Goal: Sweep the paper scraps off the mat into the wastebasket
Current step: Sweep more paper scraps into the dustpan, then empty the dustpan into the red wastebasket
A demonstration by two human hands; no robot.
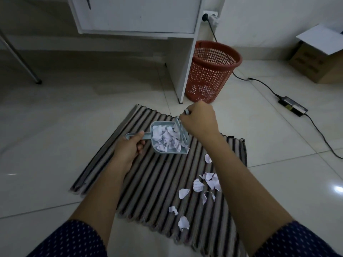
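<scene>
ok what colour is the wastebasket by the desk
Orange-red, with a mesh lattice wall; the wastebasket shows clearly in the head view, beyond the striped mat.

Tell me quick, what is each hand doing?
Left hand: closed on the dustpan handle; the pan is full of scraps.
Right hand: closed on the brush at the pan's mouth.

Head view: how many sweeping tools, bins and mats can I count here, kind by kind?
dustpan: 1
hand brush: 1
wastebasket: 1
mat: 1
Total: 4
</scene>
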